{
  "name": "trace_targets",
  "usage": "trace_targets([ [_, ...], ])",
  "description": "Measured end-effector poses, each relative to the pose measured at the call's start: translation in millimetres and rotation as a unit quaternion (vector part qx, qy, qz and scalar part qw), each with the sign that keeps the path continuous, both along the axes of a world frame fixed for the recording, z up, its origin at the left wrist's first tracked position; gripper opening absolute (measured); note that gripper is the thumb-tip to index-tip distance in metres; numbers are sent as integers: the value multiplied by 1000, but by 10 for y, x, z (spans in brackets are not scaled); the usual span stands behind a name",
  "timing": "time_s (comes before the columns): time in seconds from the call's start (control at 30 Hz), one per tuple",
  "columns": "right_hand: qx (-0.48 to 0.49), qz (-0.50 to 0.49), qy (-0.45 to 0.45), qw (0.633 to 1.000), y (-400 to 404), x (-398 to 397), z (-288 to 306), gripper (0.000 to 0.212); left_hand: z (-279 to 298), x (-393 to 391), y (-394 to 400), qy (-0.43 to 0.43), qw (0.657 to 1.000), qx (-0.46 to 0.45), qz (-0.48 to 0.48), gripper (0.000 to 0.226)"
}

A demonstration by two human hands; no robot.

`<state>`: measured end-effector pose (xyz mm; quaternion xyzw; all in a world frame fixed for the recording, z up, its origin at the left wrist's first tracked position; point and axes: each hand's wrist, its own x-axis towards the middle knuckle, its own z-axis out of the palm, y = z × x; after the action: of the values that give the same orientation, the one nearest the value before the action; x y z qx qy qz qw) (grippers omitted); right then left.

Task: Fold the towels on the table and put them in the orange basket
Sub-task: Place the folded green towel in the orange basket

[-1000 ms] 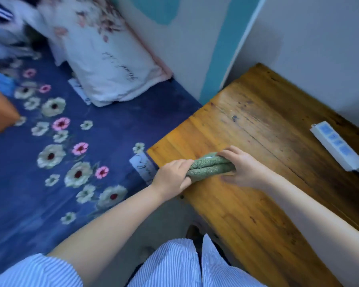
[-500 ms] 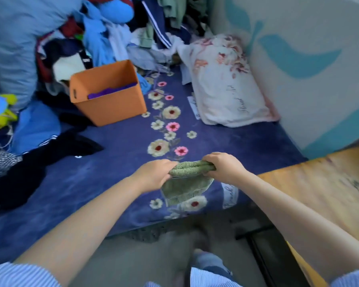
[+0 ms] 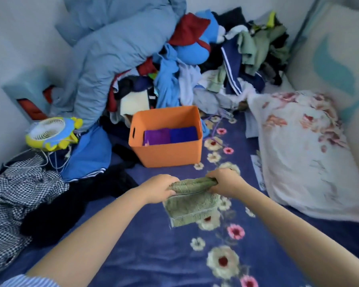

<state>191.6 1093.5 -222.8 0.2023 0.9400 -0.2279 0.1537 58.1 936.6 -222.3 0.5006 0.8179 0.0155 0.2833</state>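
Both hands, left (image 3: 161, 188) and right (image 3: 224, 182), gripped the folded green towel (image 3: 192, 206) short of the orange basket (image 3: 168, 152); its hanging lower half could unfold on entry.

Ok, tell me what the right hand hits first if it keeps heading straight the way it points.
Probably the orange basket: the right hand, gripping the green towel, points up-left toward its near wall. Depth is unclear.

green towel (image 3: 192, 206), orange basket (image 3: 170, 156) — floral navy blanket (image 3: 153, 255)
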Motion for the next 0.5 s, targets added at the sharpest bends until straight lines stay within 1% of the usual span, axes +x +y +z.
trace_targets([
  [0.07,12,11,8,1000,133,-372,93,5,9,-339,136,9,1000,7,17,40],
  [0.13,20,22,15,999,325,-847,116,22,-16,-782,313,30,999,5,29,37],
  [0.2,22,26,28,999,452,-1192,171,31,14,-1111,461,56,998,-5,24,32],
  [0.3,29,24,54,998,686,-1706,216,27,93,-1604,739,86,996,5,17,23],
  [0.4,42,-1,77,996,950,-2192,229,26,161,-2111,1062,111,993,34,26,22],
  [0.5,49,-30,88,994,1279,-2738,134,29,57,-2692,1426,147,987,59,12,19],
])
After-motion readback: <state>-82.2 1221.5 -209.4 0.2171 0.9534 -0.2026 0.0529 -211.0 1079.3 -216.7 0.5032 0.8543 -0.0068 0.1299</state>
